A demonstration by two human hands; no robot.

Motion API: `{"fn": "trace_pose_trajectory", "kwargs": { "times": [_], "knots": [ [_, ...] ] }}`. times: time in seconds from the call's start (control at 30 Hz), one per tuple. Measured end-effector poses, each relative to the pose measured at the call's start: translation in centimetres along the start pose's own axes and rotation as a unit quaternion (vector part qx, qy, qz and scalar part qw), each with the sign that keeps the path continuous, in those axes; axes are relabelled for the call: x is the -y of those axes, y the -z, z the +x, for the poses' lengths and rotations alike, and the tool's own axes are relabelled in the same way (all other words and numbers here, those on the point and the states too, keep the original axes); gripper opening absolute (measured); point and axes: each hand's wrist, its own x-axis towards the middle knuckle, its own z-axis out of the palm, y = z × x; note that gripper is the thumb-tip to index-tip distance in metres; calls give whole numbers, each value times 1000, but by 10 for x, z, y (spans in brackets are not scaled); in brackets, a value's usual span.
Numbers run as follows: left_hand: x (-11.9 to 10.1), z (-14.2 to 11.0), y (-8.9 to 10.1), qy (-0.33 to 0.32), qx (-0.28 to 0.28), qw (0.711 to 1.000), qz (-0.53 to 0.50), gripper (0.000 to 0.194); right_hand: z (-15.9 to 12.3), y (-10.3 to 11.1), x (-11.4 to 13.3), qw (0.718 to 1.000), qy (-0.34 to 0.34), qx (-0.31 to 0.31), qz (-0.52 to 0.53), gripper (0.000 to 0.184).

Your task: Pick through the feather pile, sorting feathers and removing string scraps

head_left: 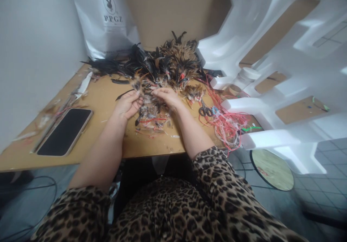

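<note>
My left hand [129, 104] pinches a small bunch of brown and black feathers [137, 82] by its lower end, with the tips pointing up. To its right, my right hand [167, 96] has thumb and forefinger pressed together over the pile; what they grip, if anything, is too small to make out. Beneath and between both hands lies a heap of loose feather scraps [151, 113] with bits of red string. Beyond them spreads a large pile of black feathers [143, 59] and brown feather bundles [184, 59]. A smaller feather bunch [194, 93] rests right of my right hand.
Black-handled scissors [205, 111] and a tangle of pink and white string [229, 124] lie at the right, beside a white foam piece [260, 108]. A phone [66, 132] is on the table's left. A white printed bag [108, 25] stands behind.
</note>
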Motion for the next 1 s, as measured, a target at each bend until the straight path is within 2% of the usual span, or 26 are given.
{"fn": "trace_pose_trajectory", "kwargs": {
  "times": [0.07,0.2,0.3,0.43,0.57,0.7,0.8,1.0],
  "knots": [
    [-2,-2,1,12,30,999,-7,6,0,4,2,998,-42,13,47,29],
    [-1,-4,4,22,87,996,13,5,-6,1,4,979,-114,137,101,33],
    [1,-5,6,16,108,994,26,7,-9,-4,5,962,-135,211,112,37],
    [2,-6,5,13,113,993,38,6,-10,-8,5,951,-152,234,133,34],
    [1,-4,2,4,77,997,29,4,-10,-9,6,948,-163,212,173,27],
    [1,1,1,12,-10,1000,12,3,-8,-9,6,961,-141,125,202,28],
    [3,4,1,23,-53,998,24,4,-4,-10,2,969,-117,61,209,29],
    [13,6,1,13,-58,997,52,7,0,-19,-6,983,-63,-48,164,34]
  ]
}}
